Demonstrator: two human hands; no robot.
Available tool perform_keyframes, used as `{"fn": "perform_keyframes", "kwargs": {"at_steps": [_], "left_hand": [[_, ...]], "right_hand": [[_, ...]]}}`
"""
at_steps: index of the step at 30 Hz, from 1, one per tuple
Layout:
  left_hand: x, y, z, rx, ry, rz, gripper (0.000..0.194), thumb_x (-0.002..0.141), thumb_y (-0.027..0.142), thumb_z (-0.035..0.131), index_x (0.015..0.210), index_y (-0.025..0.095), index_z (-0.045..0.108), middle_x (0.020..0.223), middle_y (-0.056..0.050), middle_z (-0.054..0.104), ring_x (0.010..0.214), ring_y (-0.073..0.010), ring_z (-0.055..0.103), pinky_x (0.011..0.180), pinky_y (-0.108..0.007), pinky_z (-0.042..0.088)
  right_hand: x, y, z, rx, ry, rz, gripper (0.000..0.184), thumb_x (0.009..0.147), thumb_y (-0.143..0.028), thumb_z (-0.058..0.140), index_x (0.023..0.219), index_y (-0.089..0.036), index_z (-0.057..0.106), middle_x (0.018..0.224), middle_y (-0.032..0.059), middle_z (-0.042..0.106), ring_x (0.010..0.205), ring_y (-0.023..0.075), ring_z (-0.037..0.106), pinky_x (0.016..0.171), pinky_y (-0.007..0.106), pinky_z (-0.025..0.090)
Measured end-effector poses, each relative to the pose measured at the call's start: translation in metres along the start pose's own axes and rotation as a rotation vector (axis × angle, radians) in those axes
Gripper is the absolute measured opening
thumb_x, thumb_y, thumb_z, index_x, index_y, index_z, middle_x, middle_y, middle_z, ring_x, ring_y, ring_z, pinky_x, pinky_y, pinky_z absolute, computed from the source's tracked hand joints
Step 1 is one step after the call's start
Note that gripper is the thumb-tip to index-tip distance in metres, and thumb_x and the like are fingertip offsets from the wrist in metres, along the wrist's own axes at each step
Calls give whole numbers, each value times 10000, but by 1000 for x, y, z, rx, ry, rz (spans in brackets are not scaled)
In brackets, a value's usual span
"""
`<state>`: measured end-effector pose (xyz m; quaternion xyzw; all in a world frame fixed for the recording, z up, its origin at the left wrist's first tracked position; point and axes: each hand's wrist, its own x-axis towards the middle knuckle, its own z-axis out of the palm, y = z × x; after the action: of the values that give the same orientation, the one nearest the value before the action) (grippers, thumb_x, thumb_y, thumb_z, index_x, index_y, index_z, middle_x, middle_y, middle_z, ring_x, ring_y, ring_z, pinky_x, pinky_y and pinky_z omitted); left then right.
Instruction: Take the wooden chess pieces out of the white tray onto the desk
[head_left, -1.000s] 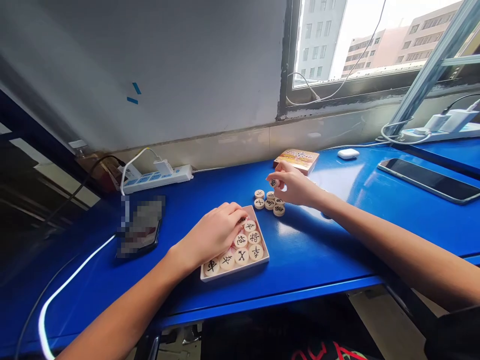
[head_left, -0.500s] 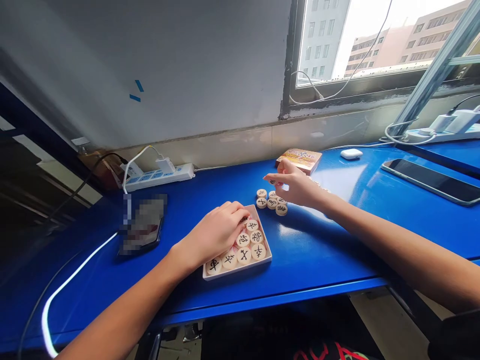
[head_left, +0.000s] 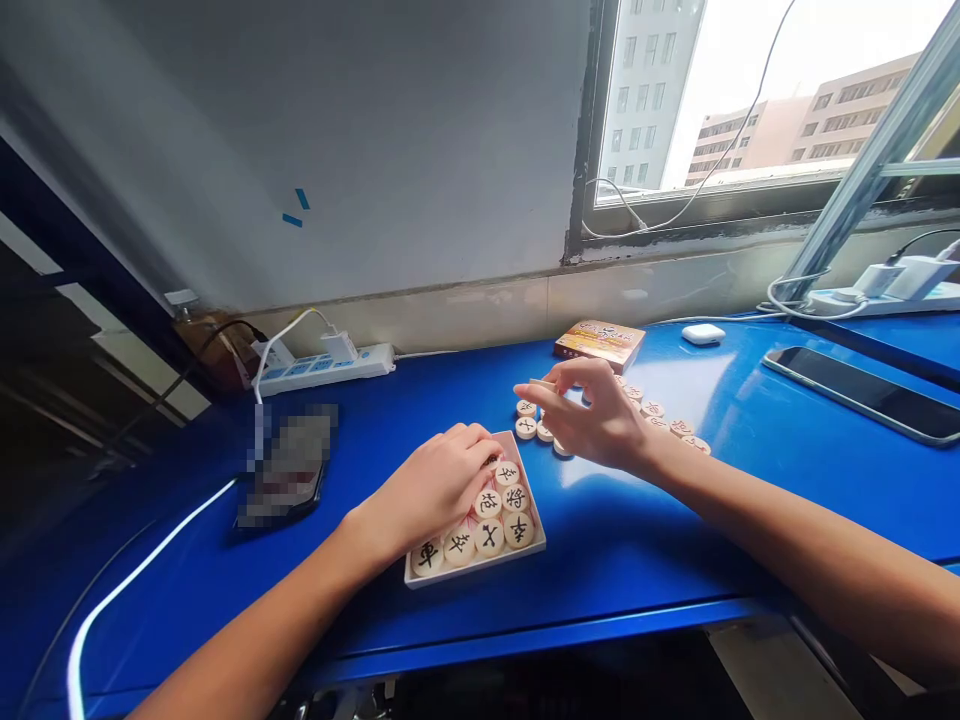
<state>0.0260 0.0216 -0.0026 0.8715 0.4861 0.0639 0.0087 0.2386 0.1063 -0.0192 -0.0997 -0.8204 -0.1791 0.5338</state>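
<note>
My left hand lies over the far left part of a shallow white box, fingers closed down on a xiangqi piece that they mostly cover. Several round, pale pieces with black characters sit flat in the box, such as one piece in the near row. Above the desk, my right hand pinches a xiangqi piece between thumb and fingers, seen nearly edge-on. Beneath and beside that hand, loose pieces lie on the blue desk, some hidden by it.
Behind my right hand stands a printed cardboard box. More pieces with red characters lie to its right. A white earbud case and a phone are at the right. Power strips and a blurred dark device are at the left.
My right hand has come slightly nearer and lower with its piece, which has turned from showing its character to edge-on. My left hand stays on the box. The view has tilted up a little.
</note>
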Motion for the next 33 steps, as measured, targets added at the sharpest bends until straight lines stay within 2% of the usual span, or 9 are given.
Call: {"fn": "perform_keyframes", "kwargs": {"at_steps": [4, 14, 18, 21, 24, 28, 33], "left_hand": [[0, 1, -1, 11, -19, 13, 214, 926, 160, 449, 1083, 192, 590, 1053, -50, 572, 977, -206, 522, 866, -345, 456], [1, -1, 0, 23, -16, 22, 217, 929, 167, 442, 1096, 192, 580, 1076, -53, 569, 990, -211, 523, 868, -349, 460], [0, 0, 0, 23, -13, 18, 219, 928, 167, 446, 1105, 192, 574, 1084, -50, 568, 995, -209, 521, 874, -352, 457], [1, 2, -1, 17, -16, 7, 218, 925, 161, 449, 1098, 195, 578, 1072, -49, 570, 989, -206, 522, 864, -342, 458], [1, 4, -3, 10, -26, -3, 208, 927, 161, 438, 1071, 193, 584, 1071, -53, 571, 984, -206, 525, 853, -336, 457], [2, 6, -6, 12, -44, -23, 217, 938, 175, 421, 1083, 176, 583, 1071, -62, 570, 967, -205, 530, 833, -335, 463], [2, 6, -7, 32, -68, -21, 230, 942, 180, 424, 1097, 171, 594, 1063, -66, 571, 974, -211, 530, 844, -338, 458]], "right_hand": [[4, -3, -3, -21, 17, -24, 459, 816, -39, 498, 1209, -275, 504, 917, 31, 428, 767, 107, 540, 649, 245, 550], [5, -6, -5, -17, 20, -65, 409, 805, -53, 531, 1167, -243, 536, 901, 34, 469, 772, 132, 568, 690, 279, 548], [3, -9, -4, -14, 10, -30, 412, 798, -50, 511, 1144, -269, 553, 907, 34, 485, 771, 135, 581, 703, 292, 549], [2, -8, -1, 16, 35, 62, 425, 770, -49, 527, 1134, -265, 563, 935, 49, 489, 779, 143, 572, 675, 300, 549], [0, -1, 4, 82, 49, 213, 366, 761, -60, 525, 1066, -249, 595, 925, 52, 468, 774, 148, 560, 649, 308, 542], [-9, 19, 12, 185, -3, 382, 337, 737, -61, 510, 1015, -214, 622, 931, 44, 451, 674, 110, 547, 619, 297, 535], [-20, 35, 18, 179, -89, 539, 317, 697, -77, 536, 958, -203, 663, 882, 32, 463, 616, 106, 540, 609, 315, 538]]}}
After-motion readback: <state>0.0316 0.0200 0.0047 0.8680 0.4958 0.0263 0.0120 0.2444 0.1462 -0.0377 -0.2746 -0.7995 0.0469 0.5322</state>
